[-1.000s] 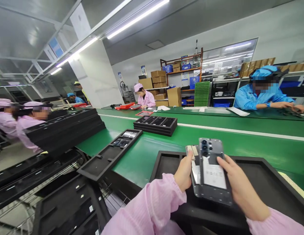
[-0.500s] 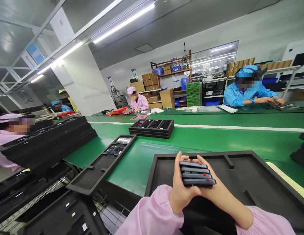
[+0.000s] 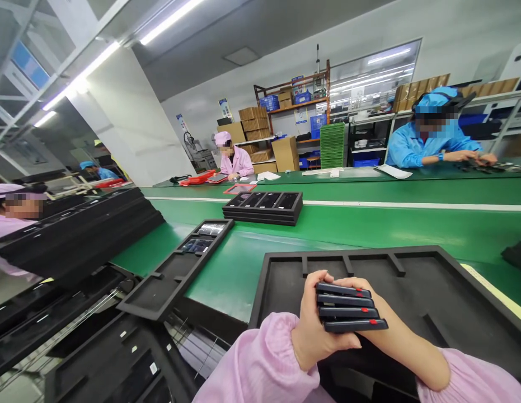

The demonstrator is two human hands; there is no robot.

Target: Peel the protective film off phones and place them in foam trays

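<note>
A stack of several dark smartphones [image 3: 346, 299], their edges toward me and small red marks near their right ends, sits between my two hands. My left hand [image 3: 313, 327] wraps its left end, thumb below and fingers curled behind. From the right, my right hand [image 3: 384, 313] closes on the other end; its fingers are partly hidden behind the stack. Beneath both hands lies a large black foam tray [image 3: 394, 302] with raised dividers.
To the left, a narrower black tray [image 3: 172, 280] holds two phones at its far end. A pile of filled trays [image 3: 264, 215] stands on the green belt [image 3: 369, 224]. More black trays [image 3: 88, 235] are stacked at left. Co-workers in pink and blue [image 3: 432, 134] sit around.
Both hands and the stack of smartphones have shifted slightly right and down in the view, and the phones are a little more fanned. The camera view has also moved slightly.
</note>
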